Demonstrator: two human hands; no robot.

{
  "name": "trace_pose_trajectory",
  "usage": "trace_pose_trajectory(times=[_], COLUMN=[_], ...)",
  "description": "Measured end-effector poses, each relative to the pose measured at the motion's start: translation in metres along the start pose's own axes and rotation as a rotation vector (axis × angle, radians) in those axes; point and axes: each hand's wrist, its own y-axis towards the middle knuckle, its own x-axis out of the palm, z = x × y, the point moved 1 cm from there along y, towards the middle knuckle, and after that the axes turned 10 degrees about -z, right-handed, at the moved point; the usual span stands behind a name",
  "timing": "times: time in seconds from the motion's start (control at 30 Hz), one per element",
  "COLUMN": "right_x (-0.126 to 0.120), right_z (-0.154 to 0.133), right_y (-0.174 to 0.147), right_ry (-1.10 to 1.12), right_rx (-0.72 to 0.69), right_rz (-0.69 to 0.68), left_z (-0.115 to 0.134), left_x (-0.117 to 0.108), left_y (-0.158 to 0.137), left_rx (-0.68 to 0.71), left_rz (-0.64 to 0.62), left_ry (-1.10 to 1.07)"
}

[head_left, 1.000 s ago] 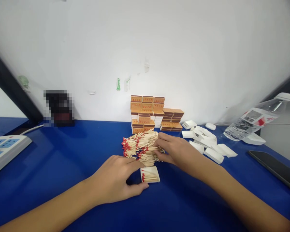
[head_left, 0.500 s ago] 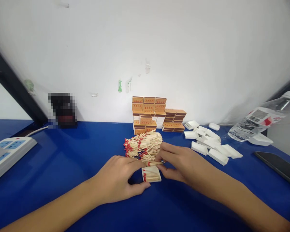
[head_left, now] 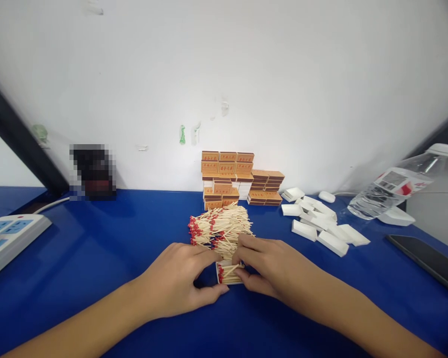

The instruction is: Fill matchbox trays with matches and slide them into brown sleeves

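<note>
With the tray [head_left: 234, 283] as our clock centre, near us on the desk [head_left: 145, 223], our left hand [head_left: 181, 278] sits at 9 o'clock, thumb and forefinger pinching the tray across its left end. Our right hand [head_left: 267, 262], at 3 o'clock, pinches some matches [head_left: 230, 272] over the tray; how many, we cannot tell. We seem to be laying them in, best done with red heads toward 9 o'clock, sticks flat and parallel, and a light brace so the tray's wall does not bow.

We count 2 hands, 1 tray between them, 1 pile [head_left: 220, 231] at 12 o'clock with matches beyond counting, and 6 boxes [head_left: 227, 168] in the top 2 rows behind it. Near 2 o'clock lie at least 9 spare trays [head_left: 332, 242], overlapping, and 1 bottle [head_left: 395, 184]; 1 phone [head_left: 429, 266] is at 3, 1 power strip [head_left: 37, 227] at 9.
</note>
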Motion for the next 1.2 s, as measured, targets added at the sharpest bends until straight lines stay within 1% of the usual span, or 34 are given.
trace_pose_trajectory(times=[0.3,0.53,0.77,0.93,1.07,1.2], right_x=[-0.005,-0.008,-0.011,-0.009,-0.005,-0.011], right_z=[-0.002,-0.005,-0.003,-0.001,-0.001,-0.001], right_y=[-0.003,-0.005,-0.006,-0.006,-0.004,-0.006], right_ry=[0.08,0.081,0.103,0.117,0.129,0.168], right_rx=[0.019,0.021,0.019,-0.005,0.009,0.025], right_rz=[-0.05,-0.019,-0.05,-0.03,-0.02,-0.025], left_z=[0.0,0.0,0.0,0.0,-0.001,-0.001], left_x=[-0.001,0.0,0.0,0.0,-0.001,-0.001], left_y=[0.001,-0.001,-0.001,0.0,-0.001,-0.002], left_rx=[0.014,0.013,0.005,0.0,0.002,-0.008], left_rz=[0.008,0.006,0.001,-0.013,-0.012,-0.009], left_ry=[0.003,0.008,0.016,0.021,0.012,0.015])
